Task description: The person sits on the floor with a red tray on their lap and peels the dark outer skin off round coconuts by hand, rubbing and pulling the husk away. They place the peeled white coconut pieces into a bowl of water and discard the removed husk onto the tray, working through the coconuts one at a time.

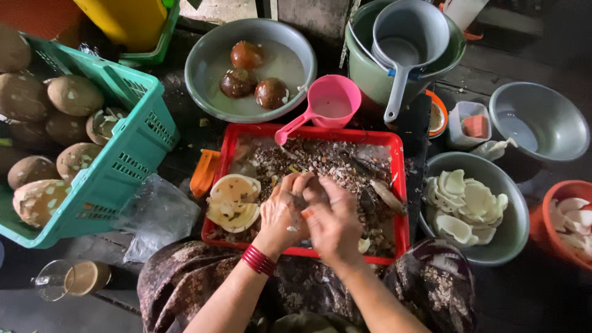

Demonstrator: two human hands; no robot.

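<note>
Left hand (282,209): closed on a small piece, held over the red tray (394,185).
Right hand (333,222): curled shut against it; the contents cannot be told.

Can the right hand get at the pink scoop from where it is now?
Probably yes: the pink scoop lies at the red tray's far edge, handle toward the right hand, nothing between except peelings.

I see dark, worn wooden planking (530,290) as the floor, dim toward the right edge. A pale concrete post (308,15) stands at top centre. Light is soft and falls from above; no windows within my view.
</note>
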